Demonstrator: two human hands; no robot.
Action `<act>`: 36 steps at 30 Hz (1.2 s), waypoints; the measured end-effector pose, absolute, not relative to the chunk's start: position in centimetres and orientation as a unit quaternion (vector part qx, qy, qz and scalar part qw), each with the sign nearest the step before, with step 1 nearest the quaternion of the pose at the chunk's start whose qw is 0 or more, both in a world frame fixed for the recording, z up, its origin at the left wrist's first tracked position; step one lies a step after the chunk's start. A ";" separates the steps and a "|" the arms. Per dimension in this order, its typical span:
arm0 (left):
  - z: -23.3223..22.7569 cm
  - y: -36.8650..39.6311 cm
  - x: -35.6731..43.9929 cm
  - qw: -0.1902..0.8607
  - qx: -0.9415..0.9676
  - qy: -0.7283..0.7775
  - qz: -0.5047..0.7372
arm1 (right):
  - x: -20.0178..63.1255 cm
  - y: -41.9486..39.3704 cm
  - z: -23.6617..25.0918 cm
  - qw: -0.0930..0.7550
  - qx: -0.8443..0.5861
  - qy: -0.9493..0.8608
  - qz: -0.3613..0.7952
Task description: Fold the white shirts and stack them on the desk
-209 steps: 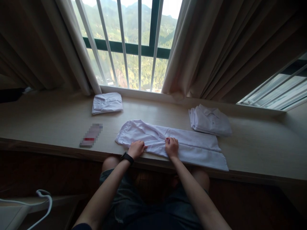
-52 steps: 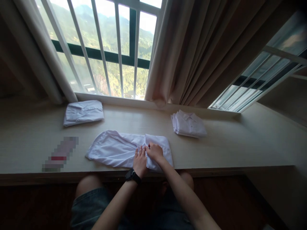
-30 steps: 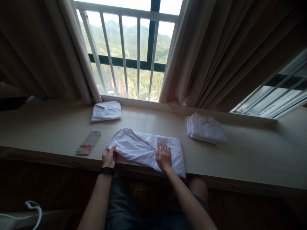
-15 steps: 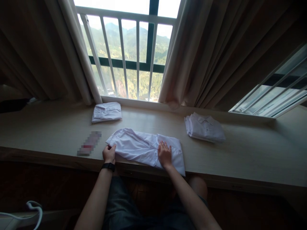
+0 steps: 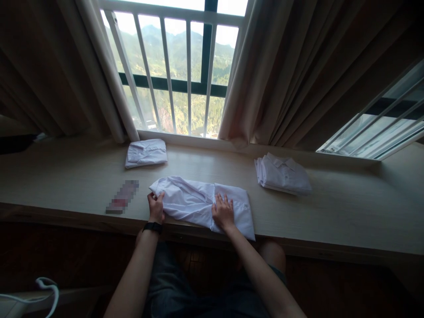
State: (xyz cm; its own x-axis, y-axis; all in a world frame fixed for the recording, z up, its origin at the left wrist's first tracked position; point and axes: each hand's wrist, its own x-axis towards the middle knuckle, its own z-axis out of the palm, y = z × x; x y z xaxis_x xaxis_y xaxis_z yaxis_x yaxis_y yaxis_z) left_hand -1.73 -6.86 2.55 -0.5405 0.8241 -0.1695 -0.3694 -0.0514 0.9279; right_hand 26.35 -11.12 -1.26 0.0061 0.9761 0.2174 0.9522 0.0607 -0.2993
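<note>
I see a long white cloth garment (image 5: 187, 201) at the front edge of the pale wooden worktop (image 5: 338, 212), the left hand (image 5: 156, 209) pinching its end, the right hand (image 5: 223, 213) spread flat on it.

And there's the left hand (image 5: 155, 207), its fingers curled inward in a close pinch with the thumb facing them on the inner side. Behind those fingers the left forearm (image 5: 137, 263) slants back and outward, the bare skin running to the lower edge of view. Over to the right hand (image 5: 223, 214): palm down, flattened, its fingers slightly spread and pointing forward, well apart from the left fingers. The right forearm (image 5: 260, 267) angles back and outward behind them too, so both arms converge toward the fingers.
</note>
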 end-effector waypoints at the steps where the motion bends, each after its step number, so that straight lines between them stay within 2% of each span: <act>1: 2.4 -6.9 -1.8 0.437 0.197 0.532 0.698 | 26.3 -11.2 -1.3 0.186 -0.687 -0.702 0.031; 12: -0.6 -7.6 -3.1 0.512 0.146 0.499 0.684 | 26.6 -11.1 -4.3 0.221 -0.675 -0.704 -0.012; 19: -0.9 -7.8 -3.0 0.497 0.154 0.504 0.689 | 27.7 -11.3 -2.6 0.299 -0.652 -0.697 0.007; 24: -0.6 -8.0 -2.9 0.490 0.156 0.513 0.687 | 27.9 -12.0 -1.0 0.248 -0.601 -0.760 0.028; 29: -0.3 -8.1 -2.8 0.496 0.150 0.511 0.685 | 28.0 -12.2 -2.1 0.224 -0.596 -0.770 0.044; 32: -0.4 -8.1 -2.9 0.499 0.155 0.505 0.687 | 28.4 -12.1 -2.9 0.254 -0.589 -0.765 0.060; 36: -0.5 -8.1 -2.9 0.500 0.149 0.506 0.687 | 28.7 -11.6 -2.5 0.342 -0.618 -0.704 0.071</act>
State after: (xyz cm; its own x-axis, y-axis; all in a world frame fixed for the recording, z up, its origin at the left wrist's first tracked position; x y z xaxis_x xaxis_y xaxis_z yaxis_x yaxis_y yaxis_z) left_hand -2.91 -8.09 -0.50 -0.4564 0.8373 -0.3010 -0.5355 0.0117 0.8445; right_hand 28.74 -11.57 -2.46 -0.0009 0.9190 0.3943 0.8220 0.2252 -0.5231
